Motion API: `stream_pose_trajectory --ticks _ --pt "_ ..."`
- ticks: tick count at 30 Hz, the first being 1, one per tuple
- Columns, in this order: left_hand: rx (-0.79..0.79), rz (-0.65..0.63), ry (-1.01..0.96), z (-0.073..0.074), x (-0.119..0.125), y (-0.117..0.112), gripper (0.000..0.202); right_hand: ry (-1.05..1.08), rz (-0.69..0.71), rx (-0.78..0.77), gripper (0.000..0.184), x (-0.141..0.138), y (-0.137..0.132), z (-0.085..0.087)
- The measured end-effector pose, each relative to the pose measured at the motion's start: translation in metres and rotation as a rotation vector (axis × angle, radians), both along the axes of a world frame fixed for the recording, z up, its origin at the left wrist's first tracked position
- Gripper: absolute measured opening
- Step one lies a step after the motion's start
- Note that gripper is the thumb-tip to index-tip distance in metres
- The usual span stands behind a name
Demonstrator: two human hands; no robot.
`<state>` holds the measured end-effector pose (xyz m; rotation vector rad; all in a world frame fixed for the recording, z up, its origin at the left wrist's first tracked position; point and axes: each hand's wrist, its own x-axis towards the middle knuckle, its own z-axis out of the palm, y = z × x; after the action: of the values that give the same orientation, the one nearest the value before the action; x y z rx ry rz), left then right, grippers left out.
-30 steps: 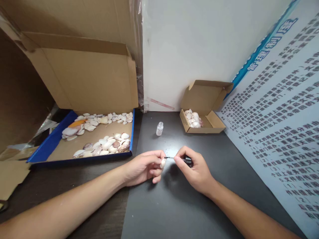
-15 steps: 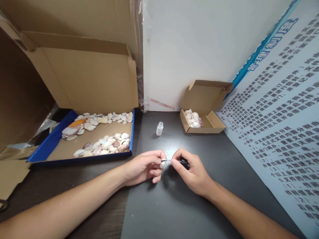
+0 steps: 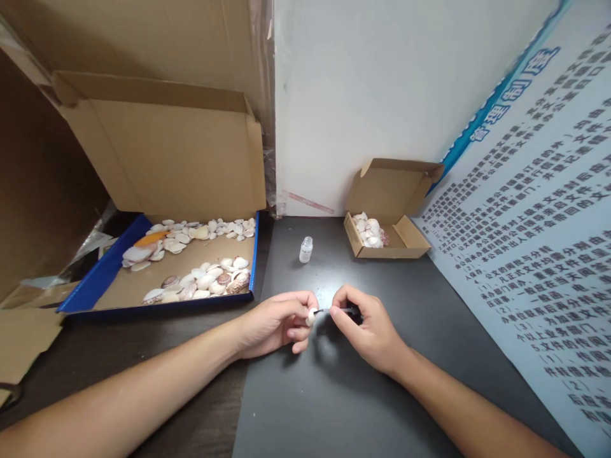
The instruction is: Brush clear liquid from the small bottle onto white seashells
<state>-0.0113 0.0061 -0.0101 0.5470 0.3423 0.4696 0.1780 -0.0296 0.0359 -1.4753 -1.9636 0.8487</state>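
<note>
Both hands had barely shifted since the earlier frame. The left hand (image 3: 277,321) was pinched on a small shell (image 3: 310,316). The right hand (image 3: 365,327) gripped a brush (image 3: 340,311), its tip apparently touching the shell above the dark table (image 3: 334,394). A bottle (image 3: 306,249) stood beyond, between the tray (image 3: 95,280) and small box (image 3: 405,238).

Two hands are at work over the worktop (image 3: 334,394): the left hand (image 3: 274,321) holds one shell (image 3: 311,316), and the right hand (image 3: 370,331) holds one small brush (image 3: 341,311). One clear little bottle (image 3: 306,249) stands at twelve o'clock from them. Two open cardboard boxes hold shells too many to count, the big blue-edged box (image 3: 95,280) at ten o'clock and the small box (image 3: 410,238) at two o'clock.
</note>
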Motion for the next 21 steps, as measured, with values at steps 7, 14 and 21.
stream_pose_trajectory --ticks 7,14,21 --pt "0.004 0.002 -0.021 0.0007 0.0007 -0.0006 0.007 -0.057 0.015 0.011 0.015 0.0035 0.0046 0.0038" --pt "0.009 0.01 -0.018 0.0004 0.0009 -0.0008 0.006 0.017 0.025 0.075 0.017 0.0081 0.006 0.0051" --pt "0.005 0.014 -0.007 -0.0006 0.0007 -0.0014 0.007 -0.046 0.013 0.039 0.014 0.0038 0.0036 0.0031"
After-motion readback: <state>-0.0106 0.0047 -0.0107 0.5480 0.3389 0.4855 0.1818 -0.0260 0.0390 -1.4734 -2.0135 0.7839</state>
